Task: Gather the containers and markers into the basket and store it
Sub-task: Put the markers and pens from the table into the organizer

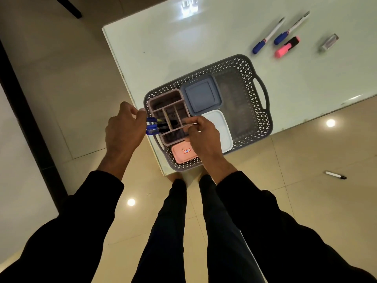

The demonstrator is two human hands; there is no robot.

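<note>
A grey lattice basket [259,119] sits at the near corner of the white table [183,48]. Inside it stand a pink divided organiser [163,99], a blue-lidded container [201,96], a white-lidded container [221,127] and a pink-lidded container [179,154]. My left hand [124,127] grips a bunch of blue-capped markers [153,125], their far ends over the organiser's compartments. My right hand [202,133] pinches the organiser's near right edge. On the far right of the table lie two blue-capped markers [267,36] [290,28] and a pink highlighter [286,46].
A small grey eraser-like block [329,42] lies at the far right of the table. A black-capped marker [335,175] lies on the tiled floor to the right. My legs stand just before the table corner. A dark strip runs along the floor at left.
</note>
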